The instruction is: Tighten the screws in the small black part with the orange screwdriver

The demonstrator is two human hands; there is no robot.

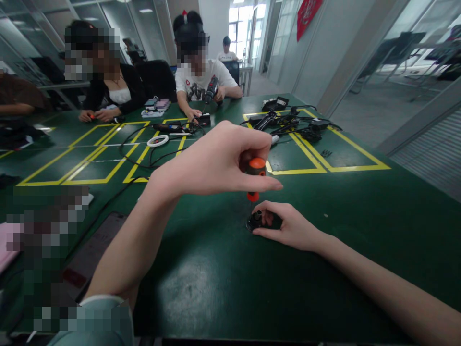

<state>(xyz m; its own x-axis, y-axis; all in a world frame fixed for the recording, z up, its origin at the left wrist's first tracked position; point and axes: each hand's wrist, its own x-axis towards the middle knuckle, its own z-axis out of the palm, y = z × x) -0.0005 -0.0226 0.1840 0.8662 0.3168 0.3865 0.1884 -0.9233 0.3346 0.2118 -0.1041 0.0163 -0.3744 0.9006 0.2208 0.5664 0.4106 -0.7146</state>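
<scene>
An upright screwdriver (257, 166) with an orange and black handle is held between the thumb and curled fingers of my left hand (219, 161). Its thin shaft points down at a small round black part (254, 220) on the green table (209, 288). My right hand (288, 223) pinches that black part from the right side, thumb below and index finger above. Whether the screwdriver's tip touches the part is too small to tell.
A phone (97, 250) lies at the left, with a cable near it. Further back are a white ring (157, 140), a pile of black cables and devices (288, 122) and yellow tape outlines. Across the table, a person (207, 77) holds a power drill (211, 90); other people sit at the left.
</scene>
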